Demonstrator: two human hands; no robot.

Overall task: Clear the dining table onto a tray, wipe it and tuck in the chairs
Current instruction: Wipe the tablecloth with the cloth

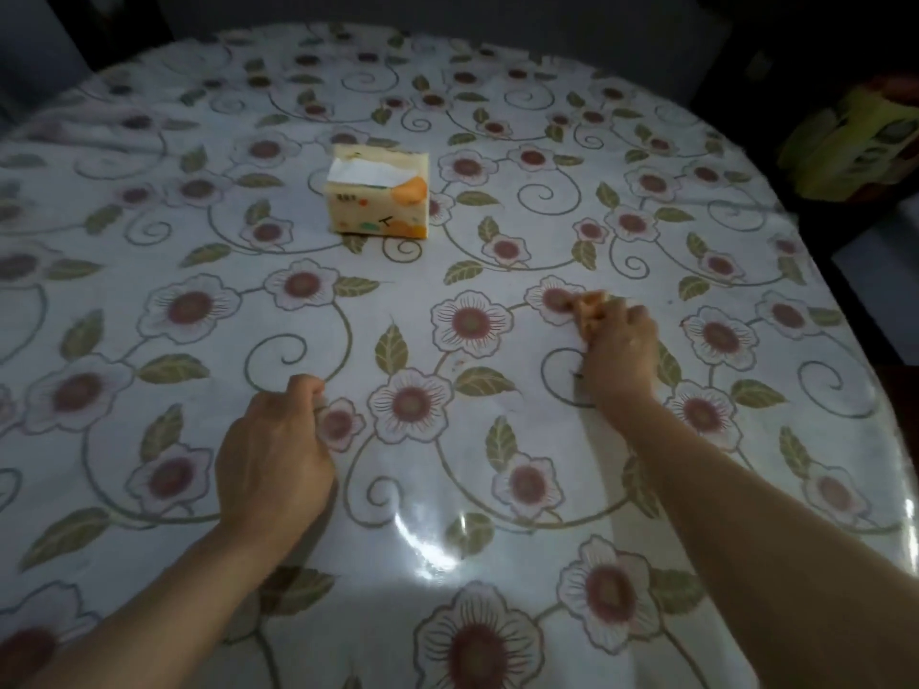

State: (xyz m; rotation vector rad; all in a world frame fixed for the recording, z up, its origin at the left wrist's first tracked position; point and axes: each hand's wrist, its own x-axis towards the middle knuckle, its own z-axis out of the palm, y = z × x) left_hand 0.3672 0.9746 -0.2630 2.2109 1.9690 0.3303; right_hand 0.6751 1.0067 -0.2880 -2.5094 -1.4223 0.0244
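A round dining table (497, 440) with a glossy flowered cover fills the head view. My right hand (619, 345) is stretched out over its right half and grips a small crumpled orange cloth or tissue (589, 308), pressing it onto the cover. My left hand (276, 460) rests on the table nearer to me, left of centre, with its fingers curled under and nothing visible in it. A yellow-orange tissue pack (378, 196) stands at the far middle of the table with white tissue showing at its open top.
A yellow and green bag or package (855, 146) sits off the table at the far right. Dark room beyond the far edge. Light glares off the cover near me (437, 549).
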